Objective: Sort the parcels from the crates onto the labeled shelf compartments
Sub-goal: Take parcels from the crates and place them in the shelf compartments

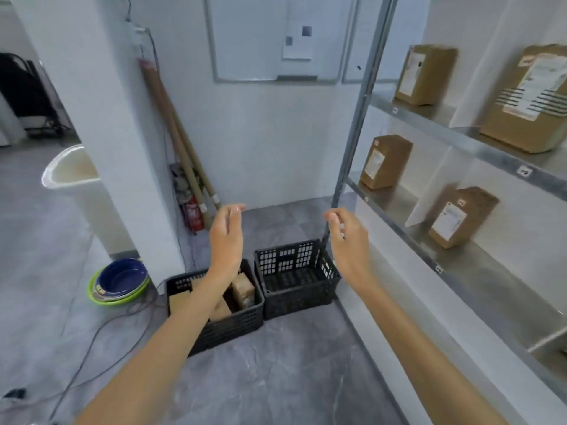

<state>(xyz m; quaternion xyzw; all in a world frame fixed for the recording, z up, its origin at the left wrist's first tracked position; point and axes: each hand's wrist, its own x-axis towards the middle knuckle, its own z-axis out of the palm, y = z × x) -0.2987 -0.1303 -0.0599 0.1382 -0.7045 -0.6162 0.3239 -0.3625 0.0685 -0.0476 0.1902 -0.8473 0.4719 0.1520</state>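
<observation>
step: reaching for next parcel | left hand (225,237) and right hand (349,240) empty, fingers loosely spread | brown cardboard parcels (243,290) lie in left black plastic crate (233,328) | next: lower, grip one

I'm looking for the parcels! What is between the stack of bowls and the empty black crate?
Between the bowls and the empty crate, the head view shows another black crate holding brown parcels.
</observation>
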